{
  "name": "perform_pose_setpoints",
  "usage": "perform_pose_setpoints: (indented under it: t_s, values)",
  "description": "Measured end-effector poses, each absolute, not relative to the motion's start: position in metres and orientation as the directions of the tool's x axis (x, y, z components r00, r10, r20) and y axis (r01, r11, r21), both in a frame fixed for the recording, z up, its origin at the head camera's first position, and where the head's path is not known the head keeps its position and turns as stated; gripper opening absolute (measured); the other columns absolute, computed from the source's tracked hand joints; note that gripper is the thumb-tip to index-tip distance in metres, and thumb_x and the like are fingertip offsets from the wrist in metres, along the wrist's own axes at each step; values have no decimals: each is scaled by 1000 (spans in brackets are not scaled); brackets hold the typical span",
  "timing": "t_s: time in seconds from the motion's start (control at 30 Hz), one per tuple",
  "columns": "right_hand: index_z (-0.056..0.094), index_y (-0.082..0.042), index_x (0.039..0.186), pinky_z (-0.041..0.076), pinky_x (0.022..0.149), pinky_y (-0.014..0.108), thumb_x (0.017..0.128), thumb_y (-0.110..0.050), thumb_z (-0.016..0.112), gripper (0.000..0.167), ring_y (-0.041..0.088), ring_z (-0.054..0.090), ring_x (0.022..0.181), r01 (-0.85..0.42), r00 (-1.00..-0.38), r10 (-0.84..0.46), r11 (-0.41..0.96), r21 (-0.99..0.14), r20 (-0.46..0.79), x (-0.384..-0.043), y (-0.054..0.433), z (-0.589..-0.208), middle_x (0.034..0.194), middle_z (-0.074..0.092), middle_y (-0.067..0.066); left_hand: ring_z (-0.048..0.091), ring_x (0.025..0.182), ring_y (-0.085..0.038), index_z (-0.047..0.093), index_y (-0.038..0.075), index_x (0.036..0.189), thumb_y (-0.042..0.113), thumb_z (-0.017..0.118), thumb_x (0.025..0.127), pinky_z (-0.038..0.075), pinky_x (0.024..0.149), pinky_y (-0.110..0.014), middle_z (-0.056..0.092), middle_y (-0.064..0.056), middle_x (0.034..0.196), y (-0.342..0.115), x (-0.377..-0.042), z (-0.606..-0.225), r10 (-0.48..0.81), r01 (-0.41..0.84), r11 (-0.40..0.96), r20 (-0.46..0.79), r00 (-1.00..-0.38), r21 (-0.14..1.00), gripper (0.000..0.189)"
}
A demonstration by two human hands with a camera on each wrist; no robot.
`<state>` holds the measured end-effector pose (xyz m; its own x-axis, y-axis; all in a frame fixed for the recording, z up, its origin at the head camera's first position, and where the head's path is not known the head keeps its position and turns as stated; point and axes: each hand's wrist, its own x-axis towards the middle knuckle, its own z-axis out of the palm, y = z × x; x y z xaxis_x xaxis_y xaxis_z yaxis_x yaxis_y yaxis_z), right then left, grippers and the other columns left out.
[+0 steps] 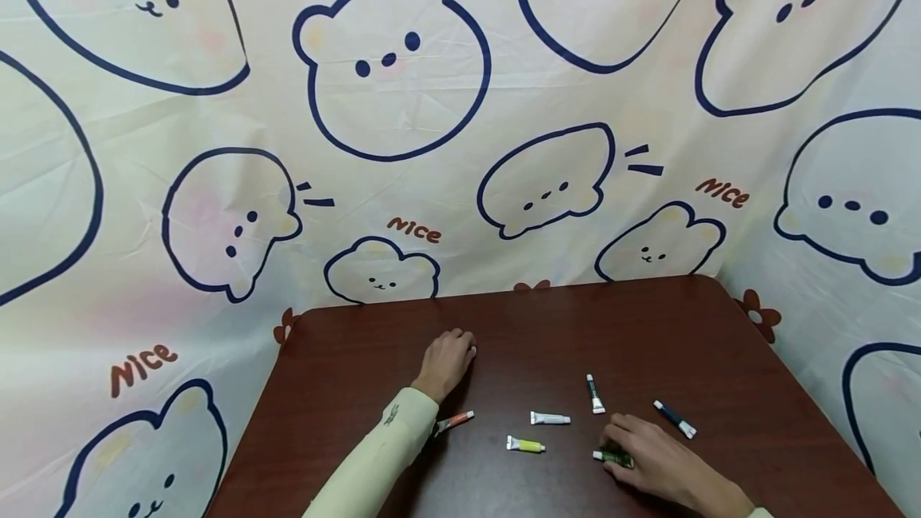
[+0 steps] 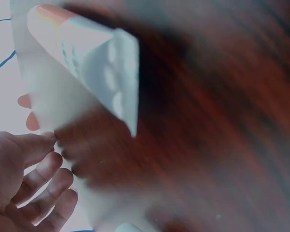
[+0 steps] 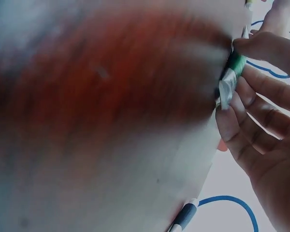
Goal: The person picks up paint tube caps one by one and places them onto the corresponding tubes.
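Observation:
My right hand (image 1: 651, 454) grips a small green paint tube (image 1: 615, 459) on the table. In the right wrist view, the thumb and fingertips lie around the green tube's label and its silver crimped end. Farther back, my left hand (image 1: 446, 362) rests on the table with loosely bent fingers; in the left wrist view nothing shows between them. A tiny white spot at its thumb side is too small to identify. An orange paint tube (image 1: 455, 421) lies near the left wrist, partly hidden by the sleeve. A yellow tube (image 1: 526, 444) and a white tube (image 1: 550, 419) lie between the hands.
A dark-capped tube (image 1: 595, 394) lies beyond the right hand, and a dark blue tube (image 1: 675, 419) lies to its right. The brown table (image 1: 532, 342) meets a bear-printed cloth (image 1: 460, 182) at its back edge and sides.

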<state>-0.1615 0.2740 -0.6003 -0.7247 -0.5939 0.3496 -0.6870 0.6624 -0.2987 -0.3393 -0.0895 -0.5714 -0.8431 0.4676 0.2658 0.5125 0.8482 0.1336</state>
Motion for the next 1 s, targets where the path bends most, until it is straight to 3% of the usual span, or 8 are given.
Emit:
perform_pose_setpoints:
  t_s: [0.23, 0.67, 1.0]
  values:
    - [69, -27, 99, 44, 68, 15, 85, -33, 95, 30, -7, 50, 85, -694, -685, -552, 694, -193, 477, -165, 259, -598, 100, 58, -17, 72, 89, -24, 78, 12, 104, 18, 78, 103, 64, 79, -40, 75, -6, 98, -92, -337, -572, 466, 511, 848, 261, -846, 141, 6]
    - [71, -23, 110, 52, 70, 24, 95, -36, 86, 25, -5, 50, 88, -688, -722, -609, 682, -248, 328, -178, 220, -583, 101, 60, -14, 69, 84, -20, 74, 14, 101, 17, 79, 99, 61, 75, -37, 72, -2, 89, -95, -326, -565, 461, 513, 842, 271, -845, 167, 6]
    - [72, -19, 115, 59, 77, 27, 89, -33, 91, 35, 6, 64, 97, -744, -652, -648, 647, -166, 394, -183, 194, -585, 108, 66, -10, 61, 74, -17, 69, 13, 99, 16, 78, 96, 55, 68, -33, 67, 0, 81, -100, -314, -562, 477, 533, 816, 262, -839, 224, 10]
